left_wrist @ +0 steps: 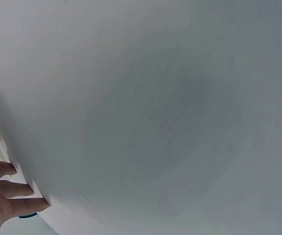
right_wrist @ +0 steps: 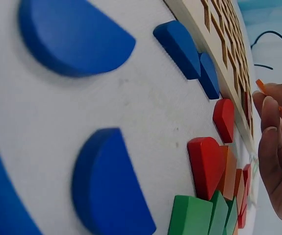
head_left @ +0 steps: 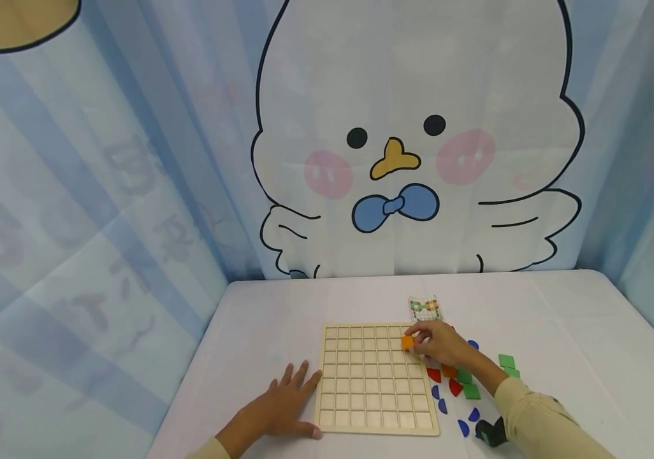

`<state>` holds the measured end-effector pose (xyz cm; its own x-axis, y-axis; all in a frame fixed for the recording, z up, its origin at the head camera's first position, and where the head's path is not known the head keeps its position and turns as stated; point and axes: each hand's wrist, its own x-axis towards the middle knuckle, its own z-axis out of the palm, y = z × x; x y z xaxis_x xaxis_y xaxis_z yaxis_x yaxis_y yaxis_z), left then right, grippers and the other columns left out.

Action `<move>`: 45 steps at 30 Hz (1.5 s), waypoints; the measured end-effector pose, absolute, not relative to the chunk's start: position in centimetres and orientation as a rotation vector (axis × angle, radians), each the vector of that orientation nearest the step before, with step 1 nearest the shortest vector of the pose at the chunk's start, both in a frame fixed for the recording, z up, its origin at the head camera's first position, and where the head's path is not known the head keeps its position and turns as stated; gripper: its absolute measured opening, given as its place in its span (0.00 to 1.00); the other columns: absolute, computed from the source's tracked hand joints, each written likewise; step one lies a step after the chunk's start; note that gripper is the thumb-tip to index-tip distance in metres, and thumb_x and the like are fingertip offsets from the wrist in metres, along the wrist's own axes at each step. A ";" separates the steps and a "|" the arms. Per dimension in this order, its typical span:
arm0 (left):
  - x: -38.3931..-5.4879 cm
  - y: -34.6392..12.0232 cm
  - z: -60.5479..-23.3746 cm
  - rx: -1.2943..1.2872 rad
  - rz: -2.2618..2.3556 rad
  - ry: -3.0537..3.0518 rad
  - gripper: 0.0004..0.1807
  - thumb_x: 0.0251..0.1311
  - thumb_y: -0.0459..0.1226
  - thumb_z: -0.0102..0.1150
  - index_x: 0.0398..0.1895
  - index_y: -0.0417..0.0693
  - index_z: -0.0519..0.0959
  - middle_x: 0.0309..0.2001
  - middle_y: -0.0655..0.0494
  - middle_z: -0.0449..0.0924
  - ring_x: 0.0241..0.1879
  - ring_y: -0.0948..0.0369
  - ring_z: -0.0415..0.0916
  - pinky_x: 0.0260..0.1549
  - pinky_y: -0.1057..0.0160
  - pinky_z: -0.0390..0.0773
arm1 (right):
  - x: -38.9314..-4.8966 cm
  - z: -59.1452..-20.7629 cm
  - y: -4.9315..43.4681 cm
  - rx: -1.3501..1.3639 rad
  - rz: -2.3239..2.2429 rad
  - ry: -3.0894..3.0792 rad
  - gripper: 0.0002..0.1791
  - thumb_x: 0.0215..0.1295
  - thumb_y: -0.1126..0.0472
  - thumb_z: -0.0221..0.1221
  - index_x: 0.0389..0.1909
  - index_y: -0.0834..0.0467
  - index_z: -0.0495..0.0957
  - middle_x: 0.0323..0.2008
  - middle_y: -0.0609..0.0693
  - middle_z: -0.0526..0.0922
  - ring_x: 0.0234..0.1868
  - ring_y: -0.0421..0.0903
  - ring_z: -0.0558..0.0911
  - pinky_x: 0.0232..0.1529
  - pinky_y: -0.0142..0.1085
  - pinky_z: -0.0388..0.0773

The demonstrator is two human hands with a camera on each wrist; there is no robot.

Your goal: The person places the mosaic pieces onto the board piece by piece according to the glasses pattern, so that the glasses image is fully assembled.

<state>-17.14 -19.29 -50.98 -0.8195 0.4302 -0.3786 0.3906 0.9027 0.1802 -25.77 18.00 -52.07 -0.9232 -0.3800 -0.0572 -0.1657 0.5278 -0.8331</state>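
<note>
My right hand [head_left: 438, 342] pinches an orange square block [head_left: 407, 343] over the upper right corner of a wooden grid board [head_left: 370, 403]. In the right wrist view the thumb and fingers of that hand [right_wrist: 280, 147] hold the orange piece [right_wrist: 261, 86] by its edge. My left hand [head_left: 287, 408] lies flat on the table with fingers spread, touching the board's left edge. At the lower left of the left wrist view, the left hand [left_wrist: 6, 193] shows straight fingers.
Right of the board lie blue half-round blocks [head_left: 442, 406], red pieces [head_left: 456, 387], green blocks [head_left: 472, 391] and an orange block [head_left: 449, 370]. A patterned card [head_left: 425, 309] sits behind the board. A dark object [head_left: 491, 432] lies near my right sleeve. A printed curtain [head_left: 396, 242] stands behind the table.
</note>
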 end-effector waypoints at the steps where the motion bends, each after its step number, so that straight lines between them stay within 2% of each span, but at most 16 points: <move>1: -17.2 -19.3 -51.1 0.597 0.128 2.652 0.61 0.46 0.75 0.57 0.80 0.59 0.52 0.80 0.38 0.48 0.76 0.32 0.48 0.62 0.29 0.64 | -25.8 -52.1 17.9 -0.459 -1.343 2.542 0.16 0.64 0.66 0.64 0.53 0.62 0.81 0.32 0.50 0.82 0.22 0.45 0.81 0.24 0.35 0.80; 7: -17.3 -19.6 -51.6 0.588 0.123 2.659 0.61 0.45 0.76 0.57 0.81 0.60 0.52 0.80 0.39 0.47 0.76 0.32 0.47 0.63 0.29 0.64 | -26.1 -52.2 17.5 -0.458 -1.357 2.526 0.17 0.65 0.66 0.63 0.54 0.65 0.81 0.34 0.52 0.82 0.24 0.44 0.80 0.26 0.33 0.80; 18: -17.1 -19.5 -51.4 0.604 0.139 2.666 0.60 0.46 0.75 0.58 0.81 0.60 0.52 0.80 0.40 0.47 0.76 0.33 0.47 0.63 0.29 0.64 | -26.7 -52.9 17.5 -0.538 -1.376 2.510 0.16 0.63 0.65 0.65 0.52 0.65 0.80 0.30 0.51 0.82 0.20 0.42 0.78 0.23 0.32 0.79; 23: -17.2 -19.4 -51.4 0.603 0.123 2.671 0.60 0.46 0.75 0.58 0.81 0.60 0.52 0.80 0.40 0.47 0.76 0.33 0.47 0.63 0.29 0.64 | -26.9 -52.9 17.1 -0.571 -1.308 2.574 0.15 0.63 0.64 0.66 0.50 0.64 0.82 0.31 0.49 0.81 0.21 0.40 0.77 0.23 0.31 0.77; 30: -17.2 -19.3 -51.5 0.574 0.131 2.661 0.61 0.45 0.75 0.58 0.81 0.60 0.53 0.80 0.41 0.47 0.76 0.33 0.47 0.64 0.29 0.63 | -27.0 -52.8 15.9 -0.573 -1.119 2.736 0.11 0.60 0.62 0.69 0.44 0.59 0.85 0.28 0.44 0.79 0.28 0.40 0.73 0.30 0.32 0.70; 38: -17.1 -19.3 -51.4 0.561 0.159 2.660 0.61 0.45 0.74 0.60 0.80 0.59 0.53 0.80 0.41 0.47 0.77 0.33 0.47 0.64 0.29 0.62 | -26.9 -52.5 14.9 -0.498 -1.001 2.792 0.09 0.59 0.62 0.70 0.41 0.55 0.85 0.28 0.43 0.77 0.30 0.41 0.73 0.34 0.35 0.70; 45: -17.1 -19.3 -51.3 0.583 0.147 2.669 0.60 0.45 0.74 0.60 0.80 0.59 0.53 0.80 0.41 0.47 0.76 0.33 0.47 0.64 0.29 0.63 | -27.2 -52.4 14.7 -0.459 -0.958 2.797 0.08 0.59 0.62 0.70 0.39 0.53 0.84 0.28 0.43 0.77 0.30 0.41 0.73 0.33 0.35 0.70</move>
<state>-17.07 -19.32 -51.33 -0.8315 0.4202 -0.3634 0.3777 0.9073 0.1848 -27.24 14.66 -52.41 -0.9420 -0.3331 -0.0415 -0.2377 0.7493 -0.6181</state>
